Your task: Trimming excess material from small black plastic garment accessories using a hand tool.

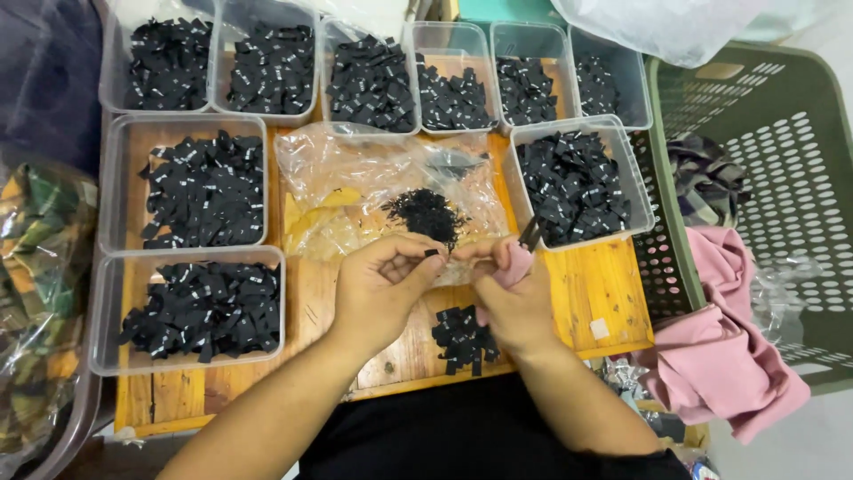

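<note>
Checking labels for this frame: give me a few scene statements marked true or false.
1. The left hand pinches a small black tag at its fingertips. True.
2. The clear tubs around the board hold white buttons. False: they hold black tags with small white marks.
3. A loose pile of black tags lies on the wooden board under the right hand. True.
4. The pink cloth lies folded inside a clear tub. False: it hangs over the rim of the green basket.
5. The clear plastic bag in the middle is empty. False: a heap of small black pieces lies on it.
</note>
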